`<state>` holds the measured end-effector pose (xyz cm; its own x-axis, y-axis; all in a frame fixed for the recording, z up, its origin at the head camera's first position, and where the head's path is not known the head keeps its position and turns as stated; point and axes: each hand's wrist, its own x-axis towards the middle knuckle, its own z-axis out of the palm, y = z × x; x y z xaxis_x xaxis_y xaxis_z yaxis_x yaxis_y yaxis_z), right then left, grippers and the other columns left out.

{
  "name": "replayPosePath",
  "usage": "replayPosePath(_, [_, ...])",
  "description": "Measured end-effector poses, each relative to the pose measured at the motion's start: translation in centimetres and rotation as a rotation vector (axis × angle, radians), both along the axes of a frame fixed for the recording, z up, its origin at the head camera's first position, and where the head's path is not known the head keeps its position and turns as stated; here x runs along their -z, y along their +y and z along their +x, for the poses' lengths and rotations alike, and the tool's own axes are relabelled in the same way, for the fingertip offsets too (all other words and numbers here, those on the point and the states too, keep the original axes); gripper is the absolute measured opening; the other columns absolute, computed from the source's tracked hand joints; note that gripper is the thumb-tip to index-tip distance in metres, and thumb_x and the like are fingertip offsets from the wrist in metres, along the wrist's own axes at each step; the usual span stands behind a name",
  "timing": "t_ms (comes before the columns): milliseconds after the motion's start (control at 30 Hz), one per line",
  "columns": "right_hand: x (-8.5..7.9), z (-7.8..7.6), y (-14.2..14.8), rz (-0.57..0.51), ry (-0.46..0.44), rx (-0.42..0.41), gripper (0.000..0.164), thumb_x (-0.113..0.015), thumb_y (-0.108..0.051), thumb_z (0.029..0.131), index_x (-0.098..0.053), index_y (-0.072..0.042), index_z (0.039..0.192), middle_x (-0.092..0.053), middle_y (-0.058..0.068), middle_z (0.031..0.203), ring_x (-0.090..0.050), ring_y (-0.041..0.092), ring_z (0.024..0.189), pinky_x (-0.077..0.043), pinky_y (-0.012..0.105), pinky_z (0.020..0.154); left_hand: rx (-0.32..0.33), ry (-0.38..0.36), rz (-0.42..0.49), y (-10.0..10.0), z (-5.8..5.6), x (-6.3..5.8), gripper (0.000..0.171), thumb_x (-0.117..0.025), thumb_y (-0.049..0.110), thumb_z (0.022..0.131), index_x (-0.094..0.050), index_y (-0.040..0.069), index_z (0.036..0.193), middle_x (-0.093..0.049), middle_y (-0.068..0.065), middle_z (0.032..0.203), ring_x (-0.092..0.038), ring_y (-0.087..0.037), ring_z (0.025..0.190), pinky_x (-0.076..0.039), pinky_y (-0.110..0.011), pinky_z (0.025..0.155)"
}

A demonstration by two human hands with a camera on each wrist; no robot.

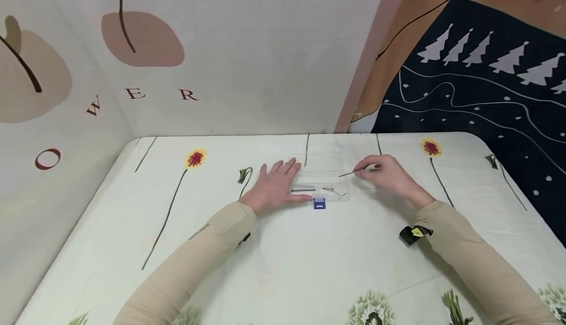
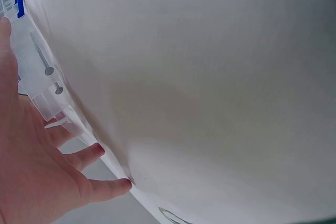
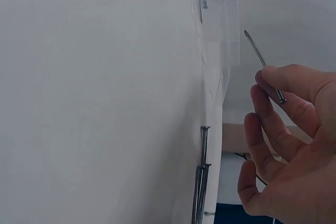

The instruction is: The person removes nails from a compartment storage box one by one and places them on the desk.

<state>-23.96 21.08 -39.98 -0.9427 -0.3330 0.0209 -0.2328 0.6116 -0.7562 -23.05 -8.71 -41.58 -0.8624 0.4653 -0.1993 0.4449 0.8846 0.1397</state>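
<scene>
My right hand (image 1: 389, 174) pinches a long metal nail (image 3: 255, 49) between thumb and fingers, its tip pointing toward a clear plastic box (image 1: 344, 186). The box lies with its hinged lid (image 1: 320, 162) flipped back and a blue latch (image 1: 319, 203) at the front. A dark nail (image 1: 304, 190) sits in the left compartment; several smaller ones (image 1: 328, 189) lie on the right. With fingers spread, my left hand (image 1: 275, 185) rests over the box's left side, its thumb along the front edge.
In the right wrist view, long nails (image 3: 200, 190) lie on the flower-print tablecloth (image 1: 283, 266) beyond the box's end. Printed fabric (image 1: 265, 69) hangs along the table's back edge. A dark cloth with white trees (image 1: 477, 89) hangs at the right.
</scene>
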Motion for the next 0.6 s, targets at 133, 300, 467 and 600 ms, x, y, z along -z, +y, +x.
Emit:
replayPosePath(133, [0.1,-0.1,0.8,0.003,-0.002,0.019,0.010,-0.069,-0.009,0.089,-0.075,-0.003,0.095,-0.071,0.008,0.096,-0.058,0.023,0.098,-0.040,0.045,0.093,-0.003,-0.007,0.000,0.0,0.0,0.0,0.100,-0.044,0.079,0.082,-0.022,0.015,0.155,-0.016,-0.005,0.160,-0.020,-0.034,0.142,-0.018,-0.064,0.107])
replayPosePath(300, [0.0,-0.2,1.6,0.036,-0.024,0.044,0.012,-0.070,-0.012,0.088,-0.075,-0.003,0.095,-0.069,0.009,0.097,-0.062,0.020,0.083,-0.048,0.032,0.073,0.000,-0.007,-0.001,0.1,0.0,-0.1,0.099,-0.045,0.078,0.082,-0.022,0.015,0.155,-0.017,-0.005,0.160,-0.021,-0.034,0.142,-0.019,-0.064,0.107])
replayPosePath(467, [-0.3,-0.2,2.2,0.037,-0.046,0.037,0.015,-0.069,-0.013,0.089,-0.074,-0.001,0.097,-0.067,0.012,0.099,-0.065,0.021,0.076,-0.048,0.027,0.062,-0.004,-0.003,-0.001,0.0,0.0,0.0,0.099,-0.045,0.078,0.082,-0.022,0.015,0.155,-0.017,-0.005,0.160,-0.021,-0.034,0.142,-0.019,-0.064,0.107])
replayPosePath(600, [-0.3,-0.2,2.7,0.047,-0.059,0.037,0.014,-0.068,-0.011,0.090,-0.073,0.000,0.097,-0.066,0.013,0.099,-0.064,0.021,0.076,-0.049,0.027,0.063,-0.003,-0.002,0.002,0.0,0.0,0.1,0.099,-0.045,0.079,0.082,-0.022,0.015,0.155,-0.017,-0.005,0.160,-0.021,-0.034,0.142,-0.019,-0.064,0.107])
